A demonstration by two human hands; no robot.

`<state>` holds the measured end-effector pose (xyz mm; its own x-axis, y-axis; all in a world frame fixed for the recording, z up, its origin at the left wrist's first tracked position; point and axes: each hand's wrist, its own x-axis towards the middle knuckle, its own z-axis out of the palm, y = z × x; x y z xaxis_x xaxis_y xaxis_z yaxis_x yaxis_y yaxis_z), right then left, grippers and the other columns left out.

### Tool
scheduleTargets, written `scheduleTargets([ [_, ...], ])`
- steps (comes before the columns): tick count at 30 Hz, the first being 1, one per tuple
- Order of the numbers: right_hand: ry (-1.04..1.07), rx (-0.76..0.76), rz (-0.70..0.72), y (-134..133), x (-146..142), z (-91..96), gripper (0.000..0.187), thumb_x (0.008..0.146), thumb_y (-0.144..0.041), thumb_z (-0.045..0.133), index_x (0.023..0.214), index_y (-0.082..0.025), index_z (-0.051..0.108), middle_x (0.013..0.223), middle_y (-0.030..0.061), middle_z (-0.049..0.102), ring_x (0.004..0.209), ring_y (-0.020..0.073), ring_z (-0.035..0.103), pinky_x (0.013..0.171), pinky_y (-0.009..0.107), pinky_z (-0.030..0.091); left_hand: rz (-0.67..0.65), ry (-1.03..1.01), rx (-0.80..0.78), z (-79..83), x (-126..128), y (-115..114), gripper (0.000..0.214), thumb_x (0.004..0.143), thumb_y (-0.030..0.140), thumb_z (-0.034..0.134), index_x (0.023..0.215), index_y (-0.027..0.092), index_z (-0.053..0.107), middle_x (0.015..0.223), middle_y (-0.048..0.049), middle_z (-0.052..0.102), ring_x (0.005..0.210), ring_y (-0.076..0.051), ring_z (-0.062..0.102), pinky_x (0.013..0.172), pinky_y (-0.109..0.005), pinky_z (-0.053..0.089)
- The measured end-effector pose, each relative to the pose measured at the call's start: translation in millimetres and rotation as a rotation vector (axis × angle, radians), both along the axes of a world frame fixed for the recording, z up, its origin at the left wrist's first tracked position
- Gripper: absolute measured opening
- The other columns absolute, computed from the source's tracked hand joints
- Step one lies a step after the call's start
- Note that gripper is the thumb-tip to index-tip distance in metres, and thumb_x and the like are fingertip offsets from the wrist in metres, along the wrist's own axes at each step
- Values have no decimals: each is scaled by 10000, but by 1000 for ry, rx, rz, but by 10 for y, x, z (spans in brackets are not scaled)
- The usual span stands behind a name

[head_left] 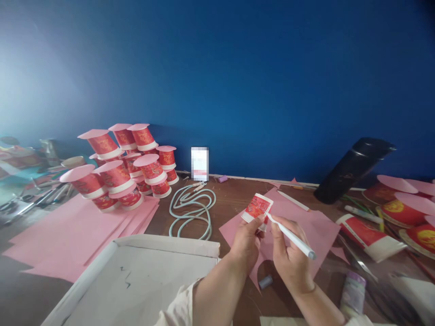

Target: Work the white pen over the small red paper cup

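My left hand (pixel 247 242) is closed on a red paper cup (pixel 257 206) with white edges and a printed pattern, held tilted over a sheet of pink paper (pixel 317 231). In my right hand (pixel 294 262) is a white marker (pixel 295 240), gripped like a pen, its tip at the cup's right edge; whether it touches is hard to make out. A loose grey cap (pixel 265 282) lies on the table below my hands. The pink sheet has a rounded cutout on its near side, and a white pencil or pen (pixel 292 200) rests along its far edge.
Stacked red cups with pink tops (pixel 115 176) stand on pink sheets (pixel 61 235) at left. A coiled pale cable (pixel 190 210), a white box lid (pixel 163 280) and a dark leaning bottle (pixel 350 172) surround the workspace. More cups (pixel 404 210) crowd the right.
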<state>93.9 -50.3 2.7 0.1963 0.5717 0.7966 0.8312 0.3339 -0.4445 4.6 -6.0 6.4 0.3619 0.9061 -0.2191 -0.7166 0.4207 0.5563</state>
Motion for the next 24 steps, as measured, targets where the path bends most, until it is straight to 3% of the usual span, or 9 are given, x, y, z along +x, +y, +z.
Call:
scheduleTargets([
  [24,-51,66,-79,11,-4,29,217,860,-196,539,1066,-177,606,932,90,671,851,193,619,772,360,500,6,-84,-143,15,-18,25,272,603,209,761,852,143,676,863,-46,684,751,-121,601,722,-239,434],
])
